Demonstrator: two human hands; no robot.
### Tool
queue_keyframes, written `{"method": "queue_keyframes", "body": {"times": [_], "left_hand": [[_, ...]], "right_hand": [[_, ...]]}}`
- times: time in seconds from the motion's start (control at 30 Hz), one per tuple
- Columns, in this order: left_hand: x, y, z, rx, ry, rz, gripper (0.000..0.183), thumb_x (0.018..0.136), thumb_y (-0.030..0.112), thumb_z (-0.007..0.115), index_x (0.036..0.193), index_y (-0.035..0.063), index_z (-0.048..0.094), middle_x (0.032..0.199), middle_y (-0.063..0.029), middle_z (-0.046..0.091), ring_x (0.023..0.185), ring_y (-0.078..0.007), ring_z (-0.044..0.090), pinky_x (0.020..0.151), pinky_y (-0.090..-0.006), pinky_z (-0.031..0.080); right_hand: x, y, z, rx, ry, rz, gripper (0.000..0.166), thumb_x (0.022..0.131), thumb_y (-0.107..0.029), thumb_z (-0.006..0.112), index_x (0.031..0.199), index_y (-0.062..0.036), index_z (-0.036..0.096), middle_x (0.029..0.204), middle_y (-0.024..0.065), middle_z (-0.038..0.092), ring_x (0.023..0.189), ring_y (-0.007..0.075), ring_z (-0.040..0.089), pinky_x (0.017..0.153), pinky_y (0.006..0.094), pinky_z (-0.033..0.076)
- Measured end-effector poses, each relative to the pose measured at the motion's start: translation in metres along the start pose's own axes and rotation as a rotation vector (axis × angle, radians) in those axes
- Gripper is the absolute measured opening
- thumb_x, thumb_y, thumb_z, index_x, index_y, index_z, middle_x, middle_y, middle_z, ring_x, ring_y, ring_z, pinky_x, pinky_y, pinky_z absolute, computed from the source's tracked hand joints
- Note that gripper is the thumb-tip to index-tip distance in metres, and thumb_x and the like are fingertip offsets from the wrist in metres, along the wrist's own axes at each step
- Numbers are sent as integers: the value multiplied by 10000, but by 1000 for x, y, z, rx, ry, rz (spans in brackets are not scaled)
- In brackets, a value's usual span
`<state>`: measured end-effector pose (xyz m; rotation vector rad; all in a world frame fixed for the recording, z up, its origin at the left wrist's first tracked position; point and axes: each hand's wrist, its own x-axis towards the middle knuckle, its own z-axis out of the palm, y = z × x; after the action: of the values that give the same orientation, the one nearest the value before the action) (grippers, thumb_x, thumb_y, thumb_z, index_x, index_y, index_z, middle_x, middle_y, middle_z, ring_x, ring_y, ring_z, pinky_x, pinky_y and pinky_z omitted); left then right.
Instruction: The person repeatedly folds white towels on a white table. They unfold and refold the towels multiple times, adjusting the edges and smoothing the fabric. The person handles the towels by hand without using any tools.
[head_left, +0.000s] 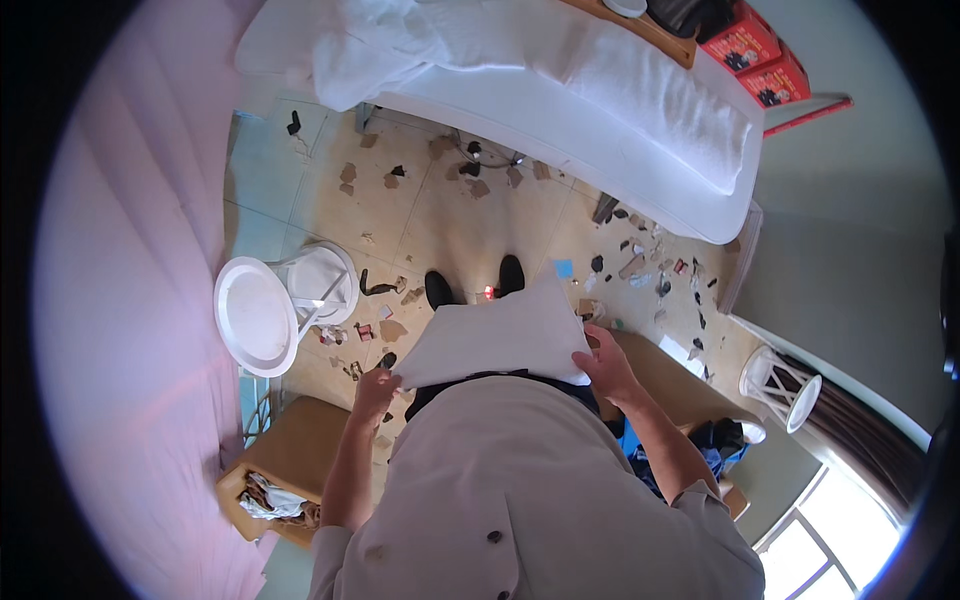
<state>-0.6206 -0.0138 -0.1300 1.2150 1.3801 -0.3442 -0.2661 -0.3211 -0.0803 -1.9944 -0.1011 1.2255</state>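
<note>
A white cloth or pillow-like piece (495, 337) is stretched in front of my waist, above my dark shoes. My left hand (373, 396) pinches its left corner, and my right hand (606, 363) grips its right edge between thumb and fingers. One pointed corner of the piece extends away from me near the right shoe. Beyond the shoes stands a bed (645, 157) with a white mattress and rumpled white bedding (480, 37).
Torn cardboard bits (393, 330) and dark scraps litter the tiled floor. White round stools (255, 316) lie at left. A tan armchair (300, 442) stands lower left, a tan seat (660, 367) at right. Red boxes (772, 75) sit beyond the bed, and pink curtains (135, 300) hang left.
</note>
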Motion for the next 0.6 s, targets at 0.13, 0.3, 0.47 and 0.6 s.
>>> {"method": "queue_keyframes", "body": {"times": [0.13, 0.3, 0.47, 0.6], "left_hand": [[6, -6, 4, -356, 112, -34, 144, 959, 155, 650, 989, 15, 665, 885, -57, 687, 747, -130, 635, 657, -264, 508], [27, 9, -7, -763, 79, 74, 199, 1021, 173, 598, 1155, 27, 606, 1041, -74, 680, 903, -149, 659, 789, -309, 542], [32, 42, -25, -803, 157, 257, 210, 1044, 183, 551, 1167, 14, 580, 1124, -113, 656, 994, -210, 656, 851, -340, 547], [16, 74, -35, -721, 227, 262, 208, 1049, 185, 527, 1168, 24, 584, 1086, -93, 665, 962, -195, 653, 810, -333, 539]], "right_hand": [[-13, -8, -5, 54, -64, 19, 435, 899, -155, 667, 1282, 31, 581, 903, 92, 679, 851, 133, 625, 816, 292, 512], [0, -47, -12, 52, -136, -73, 212, 943, -132, 636, 1071, 24, 699, 921, 67, 715, 895, 108, 652, 830, 278, 517], [5, -58, -17, 52, -138, -125, 189, 937, -150, 667, 1039, -1, 723, 898, 67, 729, 882, 113, 663, 822, 280, 529], [-6, -83, -18, -28, -150, -207, 178, 936, -160, 671, 1044, -31, 728, 923, 91, 740, 885, 155, 695, 817, 301, 541]]}}
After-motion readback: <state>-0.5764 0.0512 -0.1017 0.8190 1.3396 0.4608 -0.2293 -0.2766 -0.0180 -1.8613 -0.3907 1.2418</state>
